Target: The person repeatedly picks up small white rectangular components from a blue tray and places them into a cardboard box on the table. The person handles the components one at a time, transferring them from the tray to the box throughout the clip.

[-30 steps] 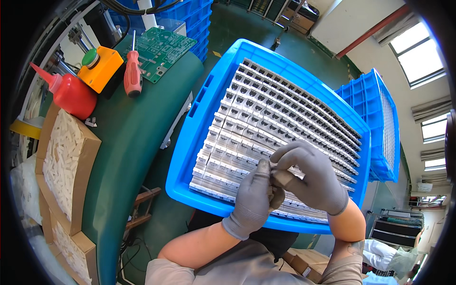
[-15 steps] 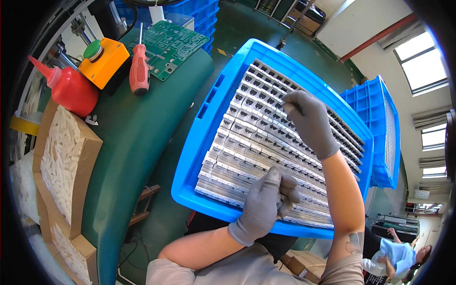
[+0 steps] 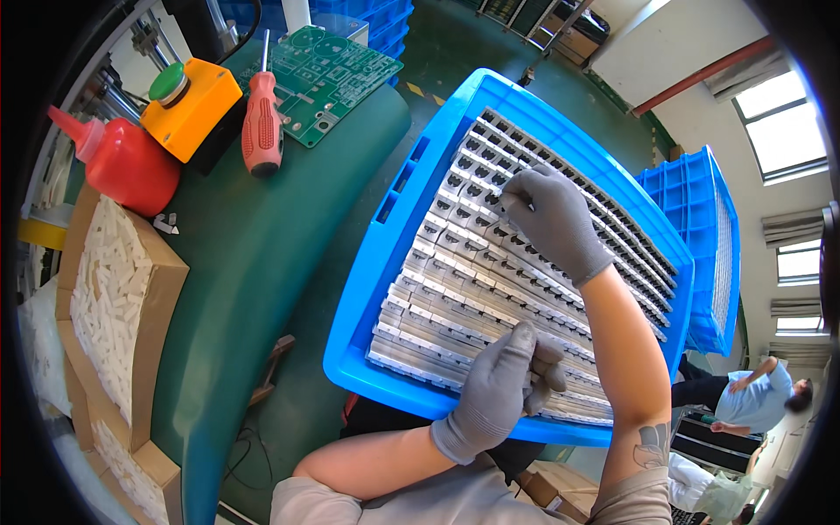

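A large blue plastic crate (image 3: 350,337) in front of me holds slanting rows of small silvery-white blocks (image 3: 437,289); those in the far rows carry black inserts. Over the middle rows, my right hand (image 3: 556,219) in a grey glove pinches thumb and fingertips together, close to the black inserts. Whatever is between those fingertips is too small to make out. My left hand (image 3: 499,385), also gloved in grey, is curled closed above the near rows by the crate's front side. Its fingers hide anything inside them.
Left of the crate, a green-topped table (image 3: 262,262) bears a green circuit board (image 3: 328,79), a red-handled screwdriver (image 3: 262,131), a yellow button box (image 3: 192,109), and a red squeeze bottle (image 3: 131,166). Cardboard boxes (image 3: 162,324) hold white pieces. Other crates (image 3: 691,227) stand right; people work beyond.
My right hand has shifted slightly left over the rows, still pinched. My left hand stays curled, a little lower right. The view has turned slightly, and the people at far right have moved.
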`<state>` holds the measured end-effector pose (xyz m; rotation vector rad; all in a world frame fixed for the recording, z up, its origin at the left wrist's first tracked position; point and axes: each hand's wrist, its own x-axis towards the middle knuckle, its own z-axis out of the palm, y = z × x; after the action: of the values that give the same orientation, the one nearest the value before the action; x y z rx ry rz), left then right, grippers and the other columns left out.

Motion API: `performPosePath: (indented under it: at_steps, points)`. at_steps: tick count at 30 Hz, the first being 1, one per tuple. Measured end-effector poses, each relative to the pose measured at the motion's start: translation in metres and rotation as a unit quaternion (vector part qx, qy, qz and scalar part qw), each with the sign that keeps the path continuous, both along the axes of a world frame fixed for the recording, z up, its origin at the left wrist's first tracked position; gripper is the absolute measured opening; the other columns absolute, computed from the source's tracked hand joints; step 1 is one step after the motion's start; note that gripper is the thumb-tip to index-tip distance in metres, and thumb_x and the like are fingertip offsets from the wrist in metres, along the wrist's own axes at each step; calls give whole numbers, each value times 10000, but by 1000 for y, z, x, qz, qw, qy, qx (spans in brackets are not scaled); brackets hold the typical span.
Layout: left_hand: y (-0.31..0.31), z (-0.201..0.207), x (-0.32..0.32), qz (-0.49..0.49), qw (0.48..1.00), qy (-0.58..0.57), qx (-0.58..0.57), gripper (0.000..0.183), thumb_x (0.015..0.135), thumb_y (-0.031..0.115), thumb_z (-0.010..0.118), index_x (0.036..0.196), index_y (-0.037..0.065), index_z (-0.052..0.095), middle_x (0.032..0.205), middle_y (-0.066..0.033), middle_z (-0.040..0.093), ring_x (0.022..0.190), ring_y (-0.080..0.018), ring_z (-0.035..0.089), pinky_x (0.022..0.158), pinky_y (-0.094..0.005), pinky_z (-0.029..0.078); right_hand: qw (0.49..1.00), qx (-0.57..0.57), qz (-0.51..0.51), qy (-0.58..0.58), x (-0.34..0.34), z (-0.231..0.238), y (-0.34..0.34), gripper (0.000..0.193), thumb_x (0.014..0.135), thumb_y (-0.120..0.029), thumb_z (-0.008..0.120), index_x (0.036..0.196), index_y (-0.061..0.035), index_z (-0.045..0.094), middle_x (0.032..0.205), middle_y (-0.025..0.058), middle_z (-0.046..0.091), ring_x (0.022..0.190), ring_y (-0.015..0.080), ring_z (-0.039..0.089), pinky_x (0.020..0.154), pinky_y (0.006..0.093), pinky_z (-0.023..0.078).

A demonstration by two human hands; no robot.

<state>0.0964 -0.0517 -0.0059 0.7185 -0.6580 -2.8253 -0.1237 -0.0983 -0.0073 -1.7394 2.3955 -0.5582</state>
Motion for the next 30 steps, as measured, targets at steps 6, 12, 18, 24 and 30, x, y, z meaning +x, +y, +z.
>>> performPosePath:
  at_steps: [6, 12, 18, 24, 30]
  points:
    - [-1, 0, 0, -1, 1000, 10, -6, 574, 1122, 482, 290, 1043, 18, 617, 811, -100, 653, 565, -120, 503, 520, -249, 405, 999, 17, -19, 39, 5, 5, 0, 110, 856, -164, 692, 901, -69, 726, 921, 131, 687, 864, 338, 684, 766, 447, 553]
    - [0, -2, 0, 2, 1000, 9, 14, 578, 1113, 513, 302, 1042, 36, 620, 807, -96, 659, 562, -119, 506, 508, -249, 395, 999, 12, 14, 32, 3, 5, 8, 151, 859, -107, 656, 976, -82, 750, 970, 123, 682, 881, 329, 682, 778, 437, 555]
    - [1, -2, 0, 8, 1000, 8, 17, 583, 1104, 536, 313, 1037, 44, 618, 811, -97, 669, 554, -116, 508, 495, -247, 385, 998, -30, 48, 22, 6, 7, 7, 252, 856, 1, 620, 1059, -83, 744, 956, 129, 635, 875, 320, 652, 784, 417, 529]
    - [2, -4, 0, 15, 1000, 14, 7, 583, 1099, 547, 326, 1037, 44, 615, 805, -102, 671, 554, -116, 512, 498, -244, 391, 998, -49, 26, 16, 5, 6, 3, 199, 865, -44, 647, 1037, -76, 743, 981, 137, 640, 908, 323, 651, 800, 423, 524]
    - [2, -4, 0, 19, 1000, 7, 2, 583, 1099, 546, 326, 1040, 41, 613, 798, -101, 668, 550, -115, 512, 494, -242, 391, 999, 29, -3, 38, 4, 0, -6, 164, 850, -156, 721, 983, -61, 739, 981, 133, 655, 913, 329, 659, 797, 420, 532]
